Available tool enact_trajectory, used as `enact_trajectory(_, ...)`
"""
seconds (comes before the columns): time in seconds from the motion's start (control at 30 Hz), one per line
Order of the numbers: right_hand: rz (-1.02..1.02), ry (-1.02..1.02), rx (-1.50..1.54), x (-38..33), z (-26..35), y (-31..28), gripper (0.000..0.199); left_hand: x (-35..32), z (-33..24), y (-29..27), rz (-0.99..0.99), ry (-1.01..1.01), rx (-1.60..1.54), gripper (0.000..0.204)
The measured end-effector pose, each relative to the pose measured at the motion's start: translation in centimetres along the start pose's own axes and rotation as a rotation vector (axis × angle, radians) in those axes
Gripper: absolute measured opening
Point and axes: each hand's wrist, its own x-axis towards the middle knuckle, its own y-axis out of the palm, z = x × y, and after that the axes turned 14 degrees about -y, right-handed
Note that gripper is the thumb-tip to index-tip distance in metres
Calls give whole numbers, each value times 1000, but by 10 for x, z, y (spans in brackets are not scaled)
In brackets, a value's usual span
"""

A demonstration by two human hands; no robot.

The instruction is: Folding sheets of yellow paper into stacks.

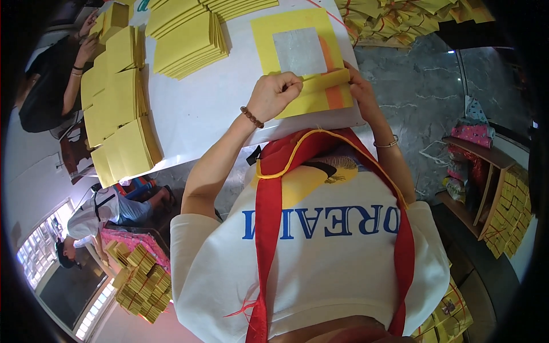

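A yellow paper sheet (263,48) with a silver square and an orange strip lies at the right end of the white table (200,108). Its near part is turned over into a flat roll across the sheet. My left hand (275,96), with a beaded bracelet at the wrist, is closed at the left end of this roll, thumb and fingers pinched together. At the other end, my right hand (361,90) grips the roll, its fingertips partly hidden. A metal bangle circles that wrist.
Stacks of folded yellow paper (189,48) stand on the far table, with more stacks (117,108) along the left edge. A co-worker's hands (87,43) touch a stack there. Tied yellow bundles (140,286) and a seated person (106,211) are lower left. A wooden shelf (486,151) stands right.
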Motion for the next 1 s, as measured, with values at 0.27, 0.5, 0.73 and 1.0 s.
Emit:
enact_trajectory(0.27, -130, 171, -111, -1, -10, 0, 27, -11, 0, -14, 99, 65, -25, 30)
enact_trajectory(0.5, -192, 224, -14, 0, -8, 3, 29, -8, 40, -16, -287, 476, 652, 56)
enact_trajectory(0.73, 33, -60, -570, 13, 8, 1, 86, -4, 29, -24, -451, 609, 638, 36)
enact_trajectory(1.0, -37, -136, -585, 23, 31, 10, 86, -28, 7, -33, -493, 744, 798, 36)
